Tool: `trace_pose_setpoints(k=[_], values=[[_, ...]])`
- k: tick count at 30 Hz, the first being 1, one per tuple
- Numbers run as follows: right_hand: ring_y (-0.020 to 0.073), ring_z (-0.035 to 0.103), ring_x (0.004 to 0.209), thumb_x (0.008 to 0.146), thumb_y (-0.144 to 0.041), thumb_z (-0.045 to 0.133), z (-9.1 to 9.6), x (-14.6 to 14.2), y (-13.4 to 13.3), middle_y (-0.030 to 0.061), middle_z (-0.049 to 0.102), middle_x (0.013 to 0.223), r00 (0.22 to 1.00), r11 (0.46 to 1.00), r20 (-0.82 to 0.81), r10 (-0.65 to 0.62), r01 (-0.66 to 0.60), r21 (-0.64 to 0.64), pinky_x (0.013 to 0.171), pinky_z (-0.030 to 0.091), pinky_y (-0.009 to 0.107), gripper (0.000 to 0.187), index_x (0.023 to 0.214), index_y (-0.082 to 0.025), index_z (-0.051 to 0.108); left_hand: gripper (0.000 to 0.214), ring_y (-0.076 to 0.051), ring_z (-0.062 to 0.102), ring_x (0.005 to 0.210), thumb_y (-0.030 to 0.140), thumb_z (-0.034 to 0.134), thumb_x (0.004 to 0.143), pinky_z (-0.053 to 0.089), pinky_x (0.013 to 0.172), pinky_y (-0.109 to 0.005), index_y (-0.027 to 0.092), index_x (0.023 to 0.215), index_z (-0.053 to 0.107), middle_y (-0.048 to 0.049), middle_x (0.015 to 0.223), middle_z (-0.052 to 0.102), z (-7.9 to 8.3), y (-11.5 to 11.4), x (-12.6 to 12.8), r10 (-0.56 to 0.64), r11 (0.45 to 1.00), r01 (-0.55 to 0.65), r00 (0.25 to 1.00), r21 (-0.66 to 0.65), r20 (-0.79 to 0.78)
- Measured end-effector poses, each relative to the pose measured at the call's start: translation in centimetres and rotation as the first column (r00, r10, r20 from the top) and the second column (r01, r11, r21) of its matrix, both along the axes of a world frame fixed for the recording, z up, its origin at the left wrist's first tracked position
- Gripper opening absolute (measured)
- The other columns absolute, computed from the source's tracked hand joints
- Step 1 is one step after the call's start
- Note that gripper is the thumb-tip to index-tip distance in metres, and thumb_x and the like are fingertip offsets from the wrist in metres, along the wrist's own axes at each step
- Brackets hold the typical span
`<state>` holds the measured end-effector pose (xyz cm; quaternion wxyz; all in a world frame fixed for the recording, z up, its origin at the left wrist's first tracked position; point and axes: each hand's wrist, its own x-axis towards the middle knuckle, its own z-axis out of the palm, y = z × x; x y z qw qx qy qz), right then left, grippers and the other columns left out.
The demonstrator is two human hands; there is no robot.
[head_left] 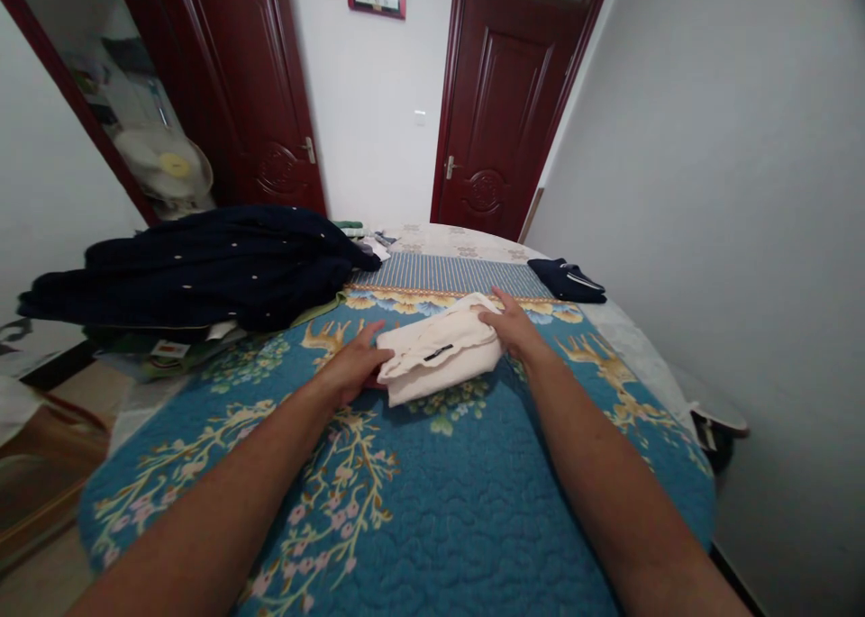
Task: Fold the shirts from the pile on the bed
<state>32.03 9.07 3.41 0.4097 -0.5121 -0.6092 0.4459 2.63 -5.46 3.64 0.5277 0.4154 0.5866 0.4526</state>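
A cream-white garment [446,378], folded into a compact rectangle with a small dark label on top, is held just over the table's middle. My left hand [355,363] grips its left edge, thumb on top and fingers underneath. At the opposite end, my right hand [517,327] pinches the far right corner, the thumb lying on the upper layer. Seen from here, the bundle tilts slightly, its right side farther away. The fingertips under the cloth are partly hidden.
A blue quilted cover [527,500] with flowers and deer lies on the round table. To the left is a heap of clothes topped by a navy patterned garment [203,266]. A folded dark garment [566,280] rests at the far right. A stool [720,419] stands beyond the right edge.
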Motion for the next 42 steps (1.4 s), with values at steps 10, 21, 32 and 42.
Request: trace_pose_setpoints(k=[10,21,32,42], values=[[0.0241,0.072,0.106,0.092,-0.026,0.055,-1.8,4.8,-0.9,0.0088,0.080,0.109,0.887,0.935,0.404,-0.225,0.079,0.346,0.098,0.052,0.035,0.031,0.109,-0.017,0.079,0.044,-0.019,0.064,0.064,0.032,0.057,0.095,0.045,0.063,-0.029,0.016,0.134,0.070,-0.0012,0.073,0.068,0.6,-0.6,0.4,0.000,0.961,0.214,0.634,0.175,-0.774],[0.0256,0.068,0.103,0.099,-0.034,0.062,-0.7,1.5,-4.7,0.0120,0.075,0.113,0.538,0.937,0.797,-0.274,-0.037,0.347,0.088,0.047,0.033,0.023,0.112,-0.019,0.073,0.040,-0.023,0.067,0.081,0.059,0.066,0.094,0.035,0.066,-0.032,0.024,0.112,0.071,-0.0058,0.097,0.077,0.6,-1.8,3.9,-0.026,0.945,0.317,0.308,0.077,-0.951],[0.0242,0.064,0.096,0.097,-0.020,0.059,1.7,2.6,-6.9,0.0104,0.071,0.104,0.467,0.916,0.828,-0.311,-0.084,0.392,0.078,0.039,0.031,0.010,0.104,-0.021,0.066,0.019,-0.021,0.063,0.075,0.031,0.051,0.095,0.034,0.066,-0.031,0.023,0.083,0.062,-0.0053,0.081,0.071,1.2,-0.8,2.2,0.005,0.975,0.205,0.387,0.091,-0.922],[0.0217,0.062,0.099,0.092,-0.010,0.059,1.7,2.6,-7.1,0.0092,0.069,0.109,0.549,0.900,0.813,-0.195,-0.230,0.371,0.086,0.041,0.029,0.017,0.103,-0.021,0.066,0.014,-0.021,0.062,0.074,0.029,0.052,0.090,0.033,0.066,-0.031,0.023,0.079,0.058,-0.0036,0.078,0.069,1.2,-0.4,0.9,-0.003,0.975,0.203,0.414,0.089,-0.910]])
